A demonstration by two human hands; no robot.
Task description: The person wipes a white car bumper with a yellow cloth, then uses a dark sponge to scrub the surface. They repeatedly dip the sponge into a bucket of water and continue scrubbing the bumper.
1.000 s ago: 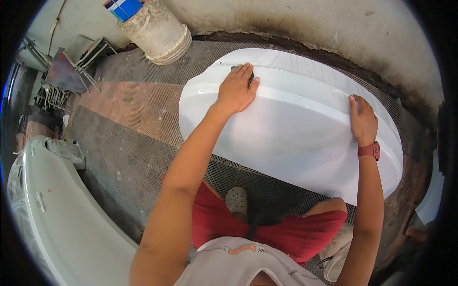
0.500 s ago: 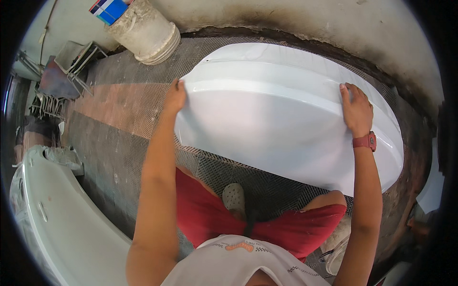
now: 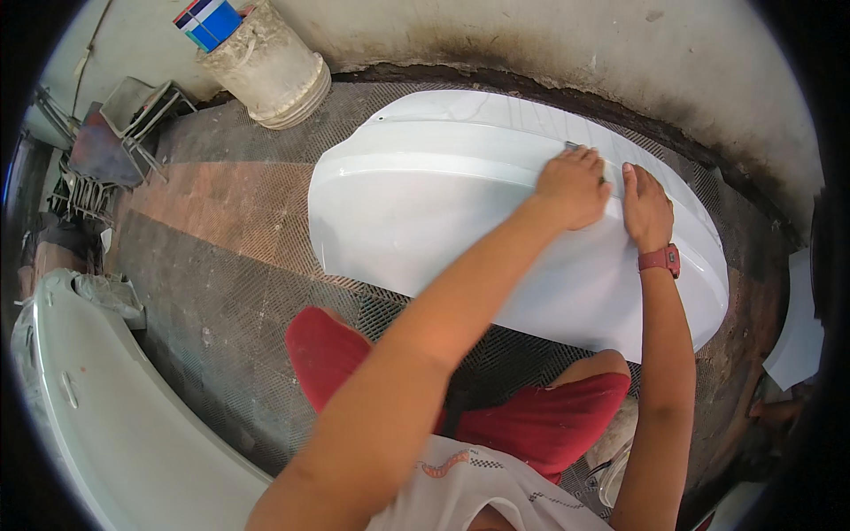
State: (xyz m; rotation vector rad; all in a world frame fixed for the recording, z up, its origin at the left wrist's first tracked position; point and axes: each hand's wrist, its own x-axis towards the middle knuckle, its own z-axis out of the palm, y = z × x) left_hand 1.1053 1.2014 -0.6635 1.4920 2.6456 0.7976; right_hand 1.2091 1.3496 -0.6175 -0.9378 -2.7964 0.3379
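Note:
A large glossy white car body panel (image 3: pixel 425 212) with a curved outline and a raised crease lies before me on the floor. My left hand (image 3: pixel 574 188) reaches across to its right half, fingers curled and pressed down on the crease. A small dark edge shows past those fingertips; what it belongs to is mostly hidden under the hand. Just right of it, my right hand (image 3: pixel 649 208) rests on the panel with fingers stretched out, a red watch (image 3: pixel 660 259) on its wrist.
At the far left stands a dirty white bucket (image 3: pixel 274 75) with a blue box (image 3: pixel 208 24) on top. A metal-framed chair (image 3: pixel 133 111) is by the wall. Another pale panel (image 3: pixel 115 398) lies at my left. A stained wall (image 3: pixel 567 40) runs behind the white panel.
My left hand has left the panel's left edge and moved right across it, next to my right hand. The right hand stays on the panel, shifted slightly in view.

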